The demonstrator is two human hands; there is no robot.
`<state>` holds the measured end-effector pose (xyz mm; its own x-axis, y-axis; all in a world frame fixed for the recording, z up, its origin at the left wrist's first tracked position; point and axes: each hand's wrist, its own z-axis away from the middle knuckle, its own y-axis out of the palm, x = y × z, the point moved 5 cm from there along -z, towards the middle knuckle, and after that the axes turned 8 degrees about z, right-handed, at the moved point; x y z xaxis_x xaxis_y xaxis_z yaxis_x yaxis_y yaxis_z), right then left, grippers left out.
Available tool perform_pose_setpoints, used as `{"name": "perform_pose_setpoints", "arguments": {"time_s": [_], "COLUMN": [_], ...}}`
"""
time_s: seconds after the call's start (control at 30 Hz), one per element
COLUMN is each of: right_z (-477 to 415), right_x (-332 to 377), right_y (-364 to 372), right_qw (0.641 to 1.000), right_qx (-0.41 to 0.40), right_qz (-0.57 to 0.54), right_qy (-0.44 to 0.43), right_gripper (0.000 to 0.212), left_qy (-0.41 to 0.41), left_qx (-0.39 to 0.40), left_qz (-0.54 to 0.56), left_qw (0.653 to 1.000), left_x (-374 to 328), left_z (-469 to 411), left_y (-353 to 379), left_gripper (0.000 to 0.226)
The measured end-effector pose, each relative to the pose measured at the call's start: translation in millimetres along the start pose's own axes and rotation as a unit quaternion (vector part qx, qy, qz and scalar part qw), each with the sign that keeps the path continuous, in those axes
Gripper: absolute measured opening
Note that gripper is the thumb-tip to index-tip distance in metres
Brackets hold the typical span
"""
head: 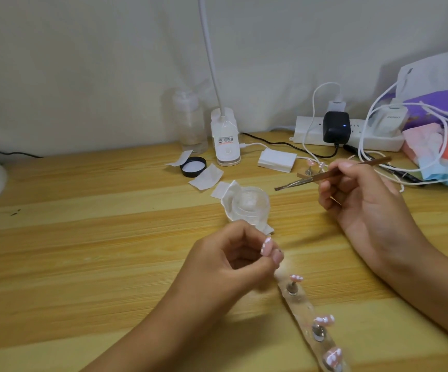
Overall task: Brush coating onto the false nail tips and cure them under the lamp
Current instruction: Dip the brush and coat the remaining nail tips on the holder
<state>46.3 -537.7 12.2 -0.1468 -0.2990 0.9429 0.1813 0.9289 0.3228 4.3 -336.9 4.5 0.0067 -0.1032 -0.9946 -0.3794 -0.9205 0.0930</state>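
My left hand (233, 260) pinches a pink false nail tip with white marks (267, 245) between curled fingers, just above the near end of a clear holder strip (302, 304). Three more pink tips stand on metal pegs along that strip, the nearest to my hand being the tip (296, 277). My right hand (362, 194) grips a brown-handled brush (325, 178), bristles pointing left over the table. A clear open jar of coating (249, 204) sits on white tissue between my hands. Two further tips on pegs (311, 166) stand behind the brush.
A white clip lamp (225, 140) with a gooseneck stands at the back beside a clear bottle (189, 122). A black jar lid (192, 166), paper wipes, a small white box (276, 160), a power strip (351, 132) with chargers and cables, and bags at the right crowd the wooden table.
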Motion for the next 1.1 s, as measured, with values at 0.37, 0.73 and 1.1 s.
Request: {"name": "perform_pose_setpoints", "arguments": {"time_s": [0.37, 0.73, 1.1], "right_z": [6.0, 7.2, 8.0], "right_x": [-1.8, -3.0, -1.9], "right_y": [17.2, 16.2, 13.9], "right_qw": [0.989, 0.991, 0.994], "right_qx": [0.148, 0.130, 0.103], "right_qz": [0.005, -0.005, -0.001], "right_qy": [0.024, 0.030, 0.024], "right_gripper": [0.024, 0.014, 0.009], "left_qy": [0.007, 0.024, 0.033], "left_qx": [-0.045, -0.016, -0.007], "left_qz": [-0.002, -0.024, -0.001], "left_qw": [0.999, 0.999, 0.999], "left_x": [-4.0, -5.8, -4.8], "left_z": [-3.5, -1.7, -4.4], "left_y": [-5.0, -2.2, -4.5], "left_gripper": [0.016, 0.014, 0.013]}}
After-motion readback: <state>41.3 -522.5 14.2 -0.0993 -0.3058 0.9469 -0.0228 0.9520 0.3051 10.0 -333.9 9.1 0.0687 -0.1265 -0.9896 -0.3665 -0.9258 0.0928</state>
